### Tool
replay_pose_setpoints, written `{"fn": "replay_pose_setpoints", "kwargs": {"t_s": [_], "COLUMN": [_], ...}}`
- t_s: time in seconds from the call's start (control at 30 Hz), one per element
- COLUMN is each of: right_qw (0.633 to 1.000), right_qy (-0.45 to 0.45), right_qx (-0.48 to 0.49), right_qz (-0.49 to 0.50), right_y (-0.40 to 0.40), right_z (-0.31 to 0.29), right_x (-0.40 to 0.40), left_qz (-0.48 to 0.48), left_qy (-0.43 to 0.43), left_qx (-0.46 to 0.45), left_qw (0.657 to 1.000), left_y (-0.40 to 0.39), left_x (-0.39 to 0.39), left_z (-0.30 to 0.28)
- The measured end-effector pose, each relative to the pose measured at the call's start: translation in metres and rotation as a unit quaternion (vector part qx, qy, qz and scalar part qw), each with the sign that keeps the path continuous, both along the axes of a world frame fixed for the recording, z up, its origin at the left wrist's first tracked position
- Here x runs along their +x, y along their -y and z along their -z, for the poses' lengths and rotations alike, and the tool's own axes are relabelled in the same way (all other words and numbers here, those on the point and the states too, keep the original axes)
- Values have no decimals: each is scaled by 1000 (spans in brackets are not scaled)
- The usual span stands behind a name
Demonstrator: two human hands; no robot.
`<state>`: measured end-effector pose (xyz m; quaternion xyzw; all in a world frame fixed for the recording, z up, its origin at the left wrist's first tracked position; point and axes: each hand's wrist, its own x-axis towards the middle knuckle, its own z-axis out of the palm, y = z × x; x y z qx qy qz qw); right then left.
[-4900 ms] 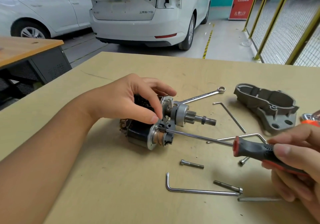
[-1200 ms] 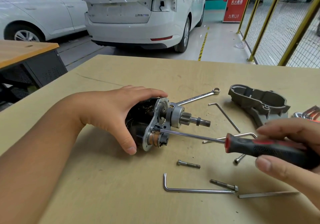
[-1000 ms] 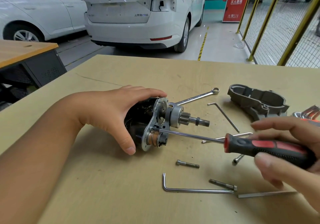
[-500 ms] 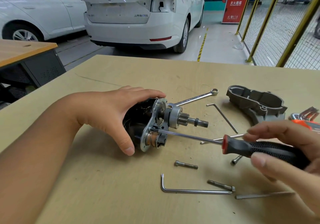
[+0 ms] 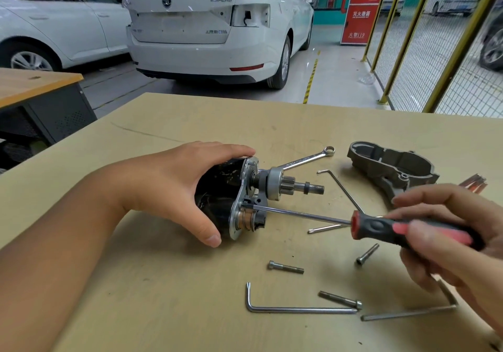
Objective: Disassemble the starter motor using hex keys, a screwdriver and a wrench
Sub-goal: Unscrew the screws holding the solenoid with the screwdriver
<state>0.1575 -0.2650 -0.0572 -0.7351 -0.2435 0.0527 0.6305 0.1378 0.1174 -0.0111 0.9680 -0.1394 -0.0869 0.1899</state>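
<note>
Behind, red sign [image 5: 358, 8] reads 119; car [image 5: 217, 24] badged Skoda

Grey garage floor [image 5: 334, 74], white cars [image 5: 212, 27], yellow mesh fence [image 5: 424, 52], wooden desk [image 5: 32, 84].

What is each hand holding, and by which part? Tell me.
The left hand grips the starter motor around its black body. The right hand holds the screwdriver by its red-and-black handle.
</note>
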Motion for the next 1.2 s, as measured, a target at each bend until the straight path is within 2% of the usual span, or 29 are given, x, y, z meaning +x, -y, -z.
{"fn": "replay_pose_setpoints", "kwargs": {"t_s": [0.07,0.4,0.5,0.67,0.9,1.2], "right_qw": [999,992,991,986,983,986], "right_qy": [-46,-89,-86,-105,-134,-113], "right_qx": [21,87,99,129,127,119], "right_qz": [-13,2,27,0,12,-7], "right_y": [-2,-4,-7,-4,-8,-1], "right_z": [7,11,11,13,12,15], "right_x": [-3,-1,-3,1,-4,0], "left_qz": [16,38,70,80,92,101], "left_qy": [4,33,49,86,82,68], "left_qx": [-20,-7,-46,-101,-76,-48], "left_qw": [1000,999,995,988,989,991], "left_y": [-3,-5,-6,-8,1,5], "left_x": [1,3,3,1,-4,-5], "left_z": [2,5,3,0,-3,-2]}}
